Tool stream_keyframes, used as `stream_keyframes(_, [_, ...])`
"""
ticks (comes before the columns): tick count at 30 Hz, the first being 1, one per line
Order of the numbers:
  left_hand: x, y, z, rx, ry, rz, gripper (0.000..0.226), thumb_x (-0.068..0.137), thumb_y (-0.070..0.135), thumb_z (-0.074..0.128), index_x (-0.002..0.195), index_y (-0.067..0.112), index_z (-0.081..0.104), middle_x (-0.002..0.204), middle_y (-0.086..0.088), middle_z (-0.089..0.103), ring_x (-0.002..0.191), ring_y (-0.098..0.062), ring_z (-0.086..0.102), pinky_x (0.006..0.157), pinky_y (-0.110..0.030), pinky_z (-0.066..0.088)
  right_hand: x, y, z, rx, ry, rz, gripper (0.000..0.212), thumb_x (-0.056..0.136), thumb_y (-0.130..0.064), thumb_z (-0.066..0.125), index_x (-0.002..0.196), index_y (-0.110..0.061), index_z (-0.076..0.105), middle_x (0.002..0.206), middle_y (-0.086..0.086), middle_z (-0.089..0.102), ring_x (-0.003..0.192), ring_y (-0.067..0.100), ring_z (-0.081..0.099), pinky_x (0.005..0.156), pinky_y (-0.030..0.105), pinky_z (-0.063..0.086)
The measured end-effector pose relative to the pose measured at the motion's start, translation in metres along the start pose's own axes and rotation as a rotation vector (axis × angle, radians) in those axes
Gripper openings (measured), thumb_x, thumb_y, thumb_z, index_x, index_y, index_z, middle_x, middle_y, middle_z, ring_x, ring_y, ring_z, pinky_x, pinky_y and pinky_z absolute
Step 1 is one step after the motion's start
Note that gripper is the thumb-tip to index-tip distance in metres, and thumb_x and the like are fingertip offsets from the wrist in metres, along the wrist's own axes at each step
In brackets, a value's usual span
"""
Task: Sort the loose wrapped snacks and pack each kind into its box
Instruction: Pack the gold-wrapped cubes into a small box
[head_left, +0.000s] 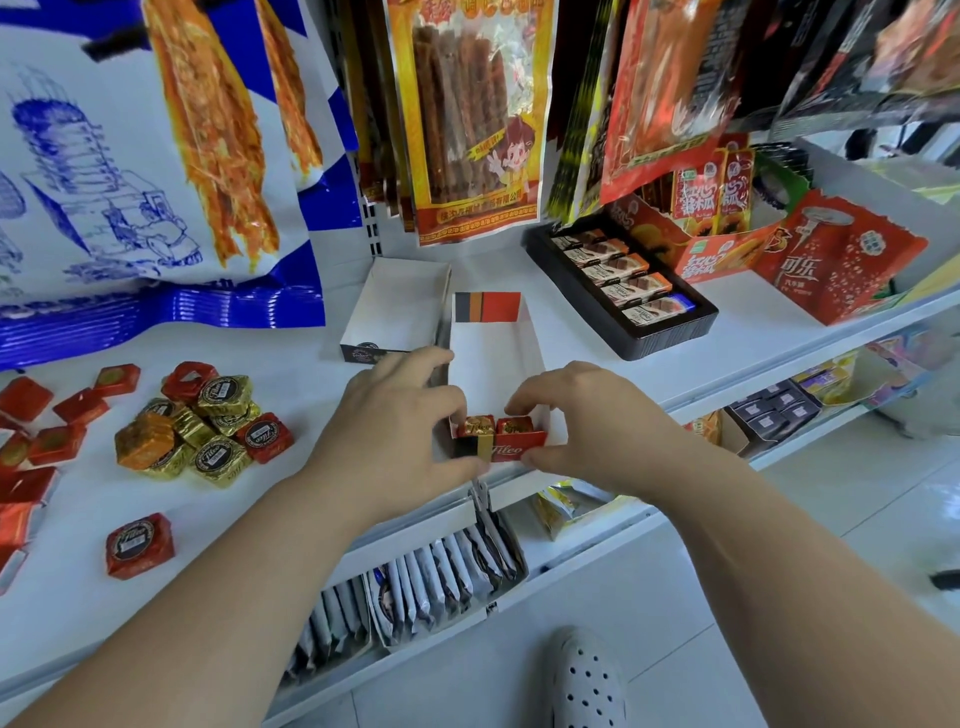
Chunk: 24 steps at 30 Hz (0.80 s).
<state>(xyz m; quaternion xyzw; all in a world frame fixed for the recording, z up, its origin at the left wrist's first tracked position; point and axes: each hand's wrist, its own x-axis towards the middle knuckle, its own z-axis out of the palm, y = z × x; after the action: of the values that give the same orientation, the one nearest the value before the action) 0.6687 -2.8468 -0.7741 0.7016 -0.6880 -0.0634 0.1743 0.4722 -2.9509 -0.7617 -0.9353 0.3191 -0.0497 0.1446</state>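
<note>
A long white box with a red front (498, 358) lies on the white shelf (753, 317). Two red wrapped snacks (496, 426) stand side by side at its near end. My left hand (400, 415) curls its fingers onto the left snack and the box's left wall. My right hand (576, 410) curls over the right snack, thumb against the red front. A second white box (400, 306) stands beside it, nothing visible inside. Loose gold, red and orange snacks (208, 421) are heaped at left, with one red snack (139, 544) lying nearer.
Large hanging snack bags (156, 156) crowd the back. A black tray of wafer bars (623, 291) and red cartons (831, 260) stand at right. More red snacks (41, 426) lie at far left. A lower shelf holds packets (441, 577). My shoe (587, 680) is on the floor.
</note>
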Motion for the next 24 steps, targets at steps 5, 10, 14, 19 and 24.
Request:
stream_keyframes(5, [0.001,0.002,0.006,0.043,0.037,0.026,0.047,0.069,0.057,0.077,0.107,0.029,0.071,0.15,-0.001,0.041,0.131,-0.026,0.037,0.103,-0.047,0.037,0.0,0.001,0.003,0.011,0.015,-0.001,0.029,0.076,-0.041,0.077,0.103,-0.034,0.072,0.096,-0.017,0.067,0.088,0.008,0.053,0.077,0.032,0.05])
stream_keyframes(10, [0.002,-0.001,0.01,-0.11,0.025,0.011,0.036,0.075,0.046,0.079,0.107,0.031,0.073,0.153,0.003,0.036,0.133,-0.022,0.035,0.108,-0.041,0.035,0.0,0.002,0.005,0.063,0.022,0.015,0.028,0.073,-0.043,0.08,0.1,-0.034,0.073,0.09,-0.018,0.066,0.082,0.005,0.056,0.075,0.032,0.052])
stream_keyframes(14, [-0.001,0.0,0.009,-0.095,-0.007,-0.006,0.061,0.074,0.052,0.078,0.129,0.035,0.059,0.159,0.005,0.023,0.138,-0.02,0.03,0.112,-0.045,0.034,-0.001,0.003,0.003,0.065,0.034,0.034,0.042,0.07,-0.038,0.084,0.109,-0.034,0.068,0.105,-0.018,0.062,0.084,0.003,0.056,0.079,0.032,0.052])
stream_keyframes(19, [-0.019,-0.004,-0.01,-0.12,0.098,-0.042,0.065,0.077,0.053,0.075,0.134,0.031,0.055,0.149,0.006,0.035,0.132,-0.015,0.036,0.108,-0.035,0.035,-0.002,-0.009,-0.01,0.13,0.206,0.061,0.076,0.058,-0.058,0.084,0.125,-0.033,0.059,0.128,-0.018,0.047,0.072,-0.008,0.048,0.071,0.025,0.045])
stream_keyframes(24, [-0.053,-0.034,-0.039,-0.089,0.212,-0.159,0.023,0.079,0.043,0.073,0.092,0.025,0.064,0.099,0.009,0.055,0.094,-0.013,0.05,0.082,-0.035,0.048,0.019,-0.054,0.0,0.157,0.329,-0.016,0.049,0.075,-0.047,0.077,0.117,-0.026,0.064,0.113,-0.013,0.056,0.067,0.003,0.045,0.066,0.029,0.045])
